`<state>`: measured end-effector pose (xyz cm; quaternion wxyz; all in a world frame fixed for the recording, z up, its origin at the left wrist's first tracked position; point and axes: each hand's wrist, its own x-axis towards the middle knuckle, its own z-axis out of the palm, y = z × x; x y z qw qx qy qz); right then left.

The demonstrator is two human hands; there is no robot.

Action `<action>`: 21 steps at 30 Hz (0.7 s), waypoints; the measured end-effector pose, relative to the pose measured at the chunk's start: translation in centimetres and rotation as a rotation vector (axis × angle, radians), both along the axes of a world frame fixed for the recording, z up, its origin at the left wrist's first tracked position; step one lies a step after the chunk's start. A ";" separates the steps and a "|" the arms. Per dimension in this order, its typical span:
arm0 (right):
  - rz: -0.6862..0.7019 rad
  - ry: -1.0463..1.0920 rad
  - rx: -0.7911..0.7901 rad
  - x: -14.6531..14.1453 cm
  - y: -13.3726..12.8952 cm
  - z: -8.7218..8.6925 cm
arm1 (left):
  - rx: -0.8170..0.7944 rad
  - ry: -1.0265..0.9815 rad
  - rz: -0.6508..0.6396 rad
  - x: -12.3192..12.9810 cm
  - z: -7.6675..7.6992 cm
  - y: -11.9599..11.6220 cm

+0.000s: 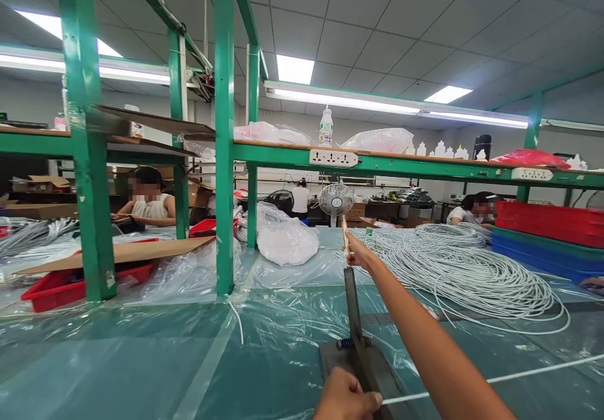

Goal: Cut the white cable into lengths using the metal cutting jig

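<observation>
Grasps the upright handle [346,234] of a metal lever tool [353,306] in the right hand [360,255], clenched around it at mid-scene. Pinches a thin white cable [542,369] in the left hand [346,395], at the near edge, against the foot of the lever tool. Cannot tell whether the cable ends inside that grip. Hidden behind the right forearm [425,332], a stretch of the cable; covered in part by the left hand, the tool's foot; cut off at the near edge, the left wrist.

Underneath, a table [117,369] under glossy, wrinkled clear film, greenish in tone. To the right, a wide, loose coil [476,269] of pale cable, with a red crate [550,221] stacked above a blue crate [528,253] beside it. To the left, a red tray [51,291], partly hidden under cardboard [127,256]. Farther off, a green-framed shelf [278,153] and a standing fan [336,199].

As for looks: lever bar dull grey and slightly tilted, handle brassy, dark coiled spring [345,344] low on it; cable smooth and nearly straight, running out past the right edge.
</observation>
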<state>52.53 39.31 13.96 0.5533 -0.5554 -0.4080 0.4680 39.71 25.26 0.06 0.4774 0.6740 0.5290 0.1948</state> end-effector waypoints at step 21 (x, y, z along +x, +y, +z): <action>0.073 0.032 -0.183 2.6 -27.7 -5.0 | 0.026 -0.094 0.100 0.5 0.7 -1.5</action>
